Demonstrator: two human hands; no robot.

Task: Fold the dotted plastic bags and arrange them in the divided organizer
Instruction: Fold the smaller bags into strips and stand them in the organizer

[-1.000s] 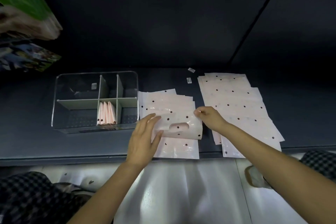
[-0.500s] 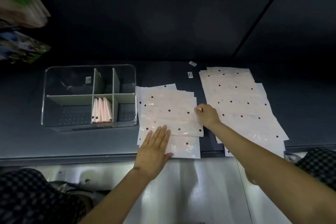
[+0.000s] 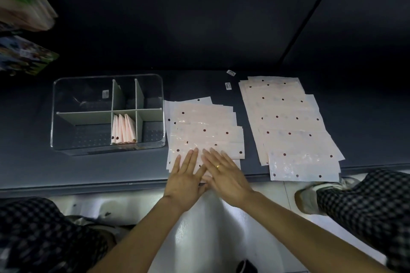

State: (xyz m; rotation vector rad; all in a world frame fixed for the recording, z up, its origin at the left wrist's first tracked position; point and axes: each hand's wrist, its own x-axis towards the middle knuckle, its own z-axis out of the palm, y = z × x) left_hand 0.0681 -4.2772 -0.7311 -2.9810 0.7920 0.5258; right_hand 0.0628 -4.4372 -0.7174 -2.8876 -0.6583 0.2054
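Note:
A small pile of pale pink dotted plastic bags [image 3: 204, 126] lies flat on the dark shelf, just right of the clear divided organizer [image 3: 66, 144]. My left hand [image 3: 188, 177] and my right hand [image 3: 224, 175] both press flat on the near edge of this pile, fingers straight and side by side. A longer overlapping row of dotted bags [image 3: 286, 122] lies further right. Several folded bags [image 3: 123, 128] stand upright in the organizer's front middle compartment.
Two small white labels [image 3: 228, 85] lie on the shelf between the piles. Packaged goods [image 3: 24, 6] hang over the upper left. My checked trouser legs and a shoe [image 3: 308, 197] frame the pale floor below the shelf edge.
My right hand left the pile's right edge and came down beside my left hand at the near edge. The top bag now lies flat under both palms.

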